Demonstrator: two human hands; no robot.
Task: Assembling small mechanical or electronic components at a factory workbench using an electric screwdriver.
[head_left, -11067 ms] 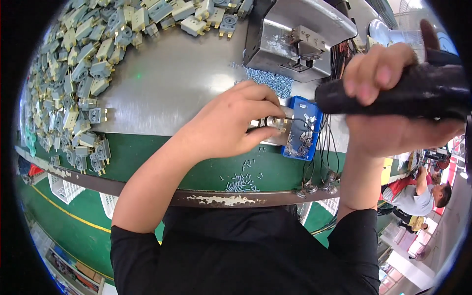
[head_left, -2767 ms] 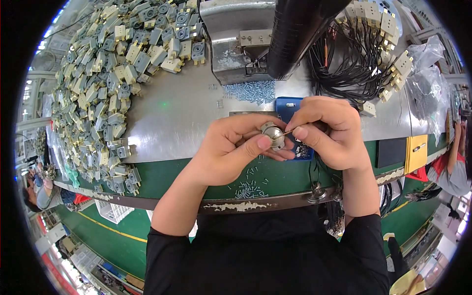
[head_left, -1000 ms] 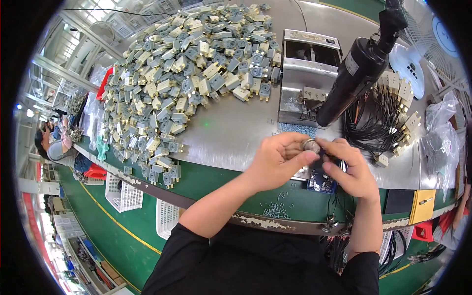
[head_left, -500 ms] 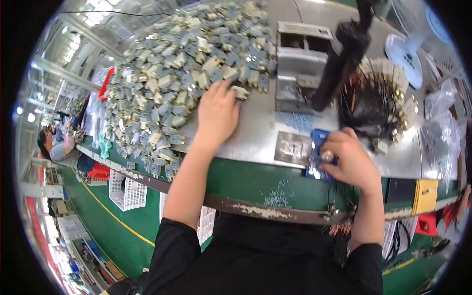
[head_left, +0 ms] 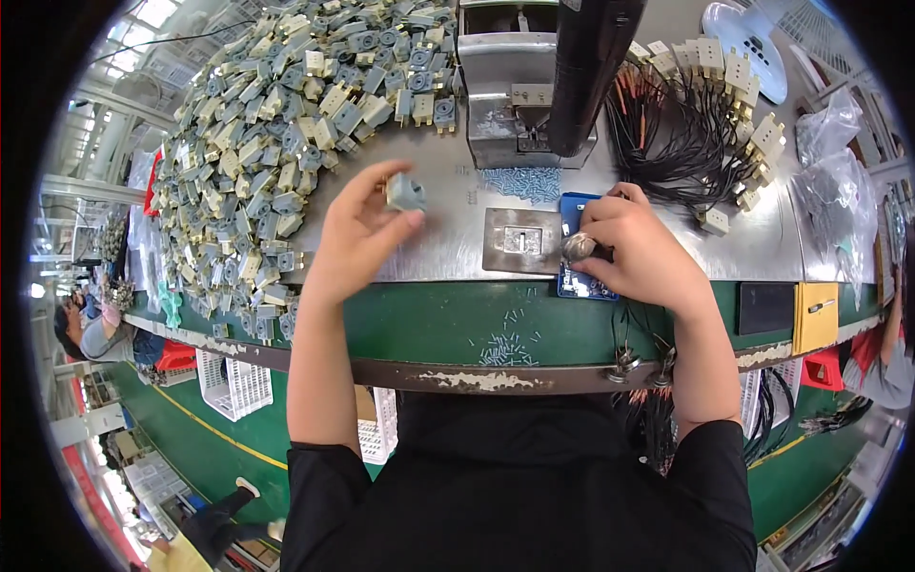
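My left hand (head_left: 348, 234) pinches a small grey-and-cream socket block (head_left: 406, 194) between thumb and fingers, just above the metal tabletop. My right hand (head_left: 643, 248) is closed around a shiny round metal piece (head_left: 578, 248). That hand sits over a shallow blue tray (head_left: 573, 285) of small parts, which it partly covers. Between the hands, beside the tray, lies a flat metal plate (head_left: 498, 255) with a slotted recess at its middle. A large heap of similar socket blocks (head_left: 286, 124) spreads beyond my left hand.
Blue-silver screws (head_left: 519, 184) lie before a metal box machine (head_left: 496, 62); more screws (head_left: 505, 351) lie on the green mat. A black cylinder (head_left: 591, 76) stands over it. Black cables with cream blocks (head_left: 681, 143) fill the right. A yellow pad (head_left: 812, 319) lies front right.
My left hand has drawn back from the heap toward me, now with a socket block lifted in its fingers. My right hand stays at the blue tray. The whole view has shifted.
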